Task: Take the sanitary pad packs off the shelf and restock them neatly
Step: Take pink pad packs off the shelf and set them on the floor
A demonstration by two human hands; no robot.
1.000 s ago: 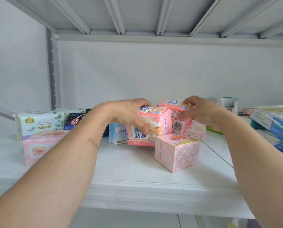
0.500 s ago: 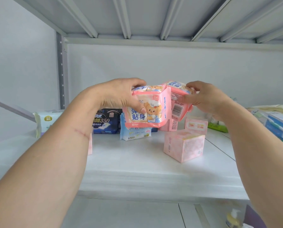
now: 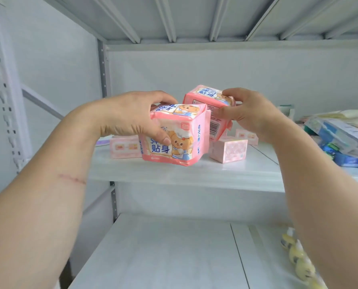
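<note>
Head view
Left hand (image 3: 132, 115): a pink bear-print pad pack (image 3: 174, 138) is gripped from above, fingers (image 3: 163, 140) curled over its front and top; the pack is held in the air above the front part of the shelf (image 3: 194, 174).
Right hand (image 3: 251, 113): a second pink pad pack (image 3: 207, 105) is pinched at its right end, thumb low, fingers on top; it is tilted, barcode side facing forward, just behind and right of the first pack, close to it or touching; contact cannot be told.
Shelf: a pink cube box (image 3: 229, 150) is seen just right of the held packs; flat pink boxes (image 3: 124, 148) lie behind.
Far right: a heap of blue and white packs (image 3: 344, 140) is stacked.
Lower shelf (image 3: 163, 257): yellow bottles (image 3: 299, 259) are seen at its right edge.
</note>
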